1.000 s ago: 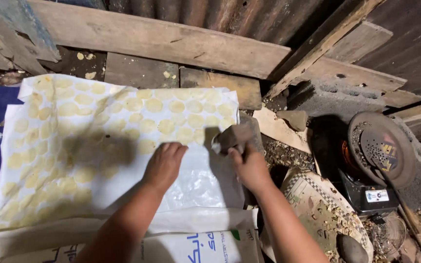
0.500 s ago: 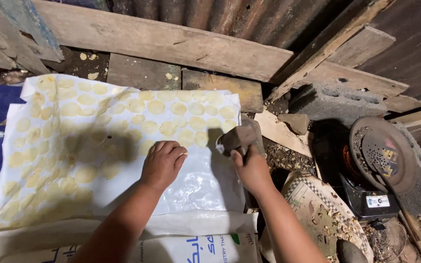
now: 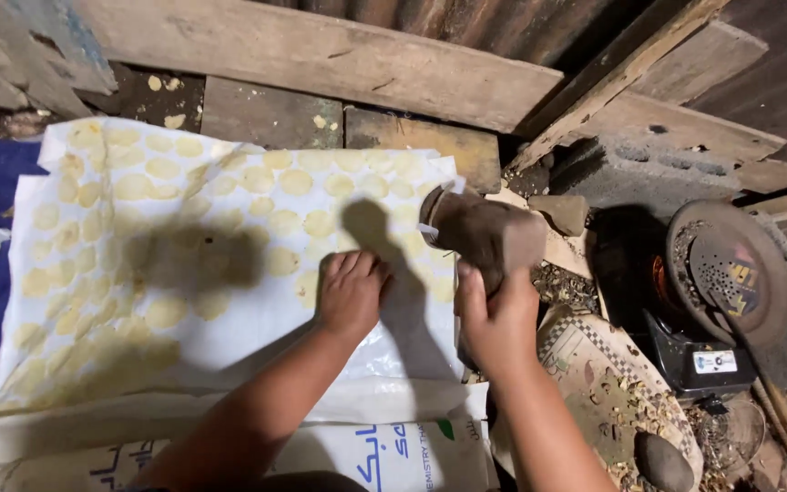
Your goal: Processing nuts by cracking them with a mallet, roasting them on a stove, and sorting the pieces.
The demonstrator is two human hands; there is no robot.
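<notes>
The left hand [image 3: 350, 293] lies flat, fingers together, pressing on the white sheet [image 3: 229, 301] dotted with pale yellow discs [image 3: 296, 181]. The right hand [image 3: 495, 314] grips a brown block-shaped tool [image 3: 480, 230], held just above the sheet's right edge. A dark round stove [image 3: 726, 273] sits well apart, to the right.
</notes>
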